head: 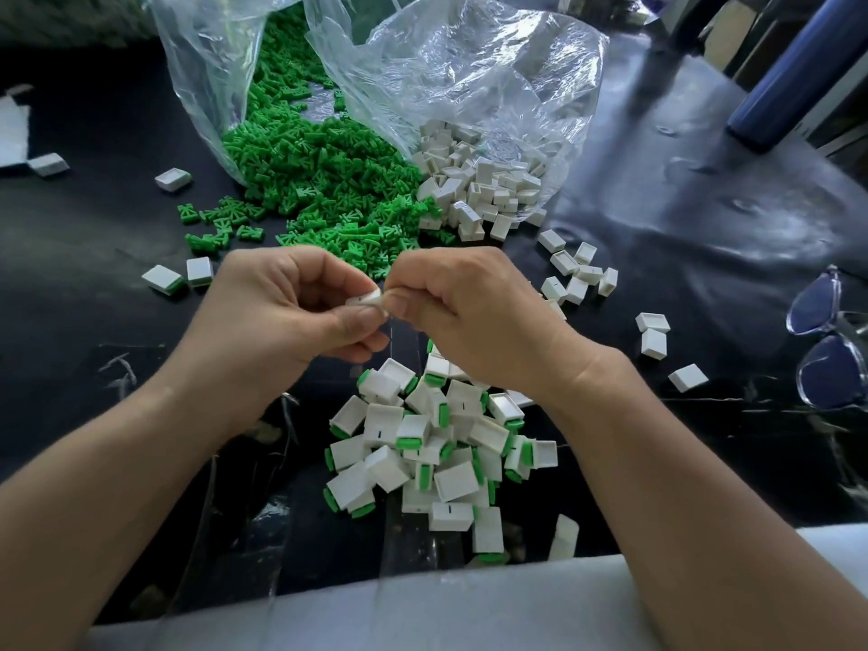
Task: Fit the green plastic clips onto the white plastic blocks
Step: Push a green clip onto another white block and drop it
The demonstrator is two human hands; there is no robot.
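Note:
My left hand [286, 307] and my right hand [465, 307] meet over the middle of the black table, and both pinch one small white block [365, 299] between their fingertips. No green clip shows on that block; the fingers hide most of it. Loose green clips [324, 180] spill from a clear bag [211, 63] behind the hands. Bare white blocks [479, 185] spill from a second clear bag [469, 72] to its right. Below the hands lies a heap of white blocks fitted with green clips [437, 444].
Single white blocks [577, 274] are scattered right of the hands, others [174, 179] to the left. Clear-framed glasses [831, 340] lie at the right edge. A dark blue bottle [794, 72] stands at the back right. A pale grey pad [422, 613] runs along the near table edge.

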